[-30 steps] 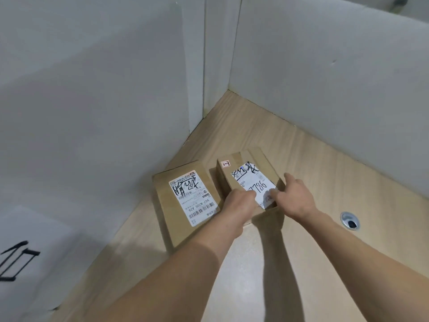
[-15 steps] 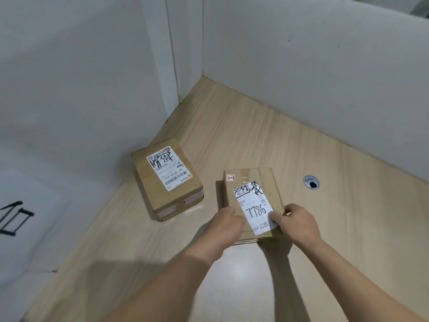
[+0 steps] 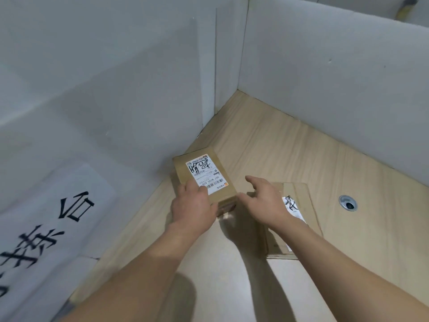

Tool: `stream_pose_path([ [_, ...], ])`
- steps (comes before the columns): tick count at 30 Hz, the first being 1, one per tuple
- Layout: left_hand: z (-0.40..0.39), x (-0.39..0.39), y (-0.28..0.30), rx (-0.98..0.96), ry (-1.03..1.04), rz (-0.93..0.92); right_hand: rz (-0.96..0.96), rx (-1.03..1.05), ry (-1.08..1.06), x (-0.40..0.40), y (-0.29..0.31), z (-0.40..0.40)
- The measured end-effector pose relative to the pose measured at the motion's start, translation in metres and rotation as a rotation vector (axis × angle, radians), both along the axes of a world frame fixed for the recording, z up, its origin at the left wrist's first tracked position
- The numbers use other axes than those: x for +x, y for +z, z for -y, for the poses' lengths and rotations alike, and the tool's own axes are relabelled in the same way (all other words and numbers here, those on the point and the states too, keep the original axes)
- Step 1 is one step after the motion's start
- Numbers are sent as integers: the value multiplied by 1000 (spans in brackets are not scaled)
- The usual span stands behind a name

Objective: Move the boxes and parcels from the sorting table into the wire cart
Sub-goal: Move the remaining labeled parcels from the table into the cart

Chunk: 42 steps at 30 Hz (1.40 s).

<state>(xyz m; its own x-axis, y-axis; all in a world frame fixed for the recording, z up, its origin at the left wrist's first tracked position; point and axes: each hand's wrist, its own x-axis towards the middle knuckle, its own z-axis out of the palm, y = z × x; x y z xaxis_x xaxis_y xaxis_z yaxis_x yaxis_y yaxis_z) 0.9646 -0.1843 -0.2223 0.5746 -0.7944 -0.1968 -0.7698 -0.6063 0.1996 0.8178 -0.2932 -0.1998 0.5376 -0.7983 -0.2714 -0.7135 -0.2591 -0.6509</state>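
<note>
Cardboard is what both hands now reach for: the left hand (image 3: 193,205) rests on the near end of the labelled box (image 3: 204,180) by the table's (image 3: 290,145) left wall, fingers over its label, while the right hand (image 3: 264,203) hovers spread just beside that box's right edge, holding nothing. Half a second ago both hands were on the flat parcel (image 3: 299,205); it now lies released nearer the table's middle, partly under the right forearm. Whether the left fingers grip or merely press is unclear. Neither item has left the table; the wire cart is out of view.
</note>
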Motion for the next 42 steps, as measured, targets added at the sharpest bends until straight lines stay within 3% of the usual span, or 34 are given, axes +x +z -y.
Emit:
stream_pose_path([
  [4,-4,10,-13,-90,71,-141,15,219,-22,31,-1,-3],
  [7,-7,11,-11,-144,98,-240,49,244,-45,33,-5,-14],
  [14,-34,-5,1,-26,24,-151,82,283,-32,-3,-16,-53],
  [17,-24,-38,17,-120,-94,-117,65,141,-168,-35,-16,-50],
  [20,-3,-88,27,-205,-209,-274,69,7,-349,-82,-13,-36],
  [23,17,-128,12,-134,-208,-391,0,-102,-412,-130,-18,-18],
  [26,30,-153,-11,-62,-190,-417,-156,-16,-405,-161,-23,-10],
  [30,38,-164,-28,-52,-167,-352,-128,179,-405,-173,-36,-14],
  [37,39,-157,-36,-63,-139,-334,-26,199,-426,-173,-53,-15],
  [42,38,-153,-33,-44,-90,-430,-42,189,-419,-178,-49,-15],
])
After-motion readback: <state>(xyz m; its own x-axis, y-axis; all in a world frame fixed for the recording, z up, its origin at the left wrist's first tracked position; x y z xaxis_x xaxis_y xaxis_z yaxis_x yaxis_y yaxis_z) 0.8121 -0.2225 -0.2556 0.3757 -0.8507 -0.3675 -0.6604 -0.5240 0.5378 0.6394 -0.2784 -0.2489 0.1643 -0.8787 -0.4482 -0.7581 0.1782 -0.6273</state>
